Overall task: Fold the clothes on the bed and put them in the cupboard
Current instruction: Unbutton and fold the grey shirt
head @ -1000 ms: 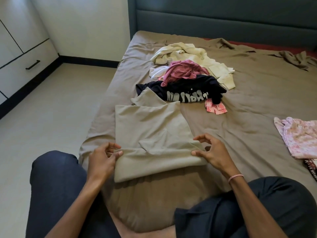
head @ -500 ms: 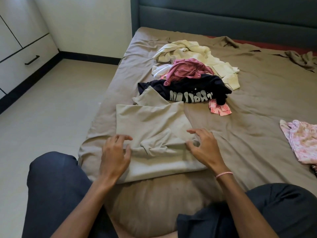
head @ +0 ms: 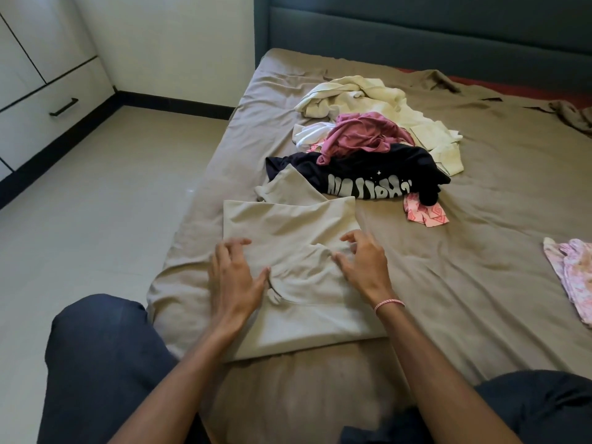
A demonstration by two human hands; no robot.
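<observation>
A beige garment (head: 298, 225), partly folded, lies on the near edge of the bed (head: 480, 283). My left hand (head: 232, 280) rests flat on its left half with the fingers spread. My right hand (head: 363, 265) presses on its right half, fingers bent over a bunched fold in the middle. Behind it lies a pile: a black shirt with white lettering (head: 362, 174), a maroon garment (head: 362, 134), a cream garment (head: 358, 97) and a small pink patterned piece (head: 424, 213).
A pink floral garment (head: 570, 277) lies at the bed's right edge. White cupboard doors and a drawer with a black handle (head: 62, 107) stand at the far left across a tiled floor (head: 96, 219). A dark teal headboard (head: 416, 30) backs the bed. My knees frame the bottom.
Both hands moved from the garment's near corners up onto its top and pushed forward, bunching a fold in the middle.
</observation>
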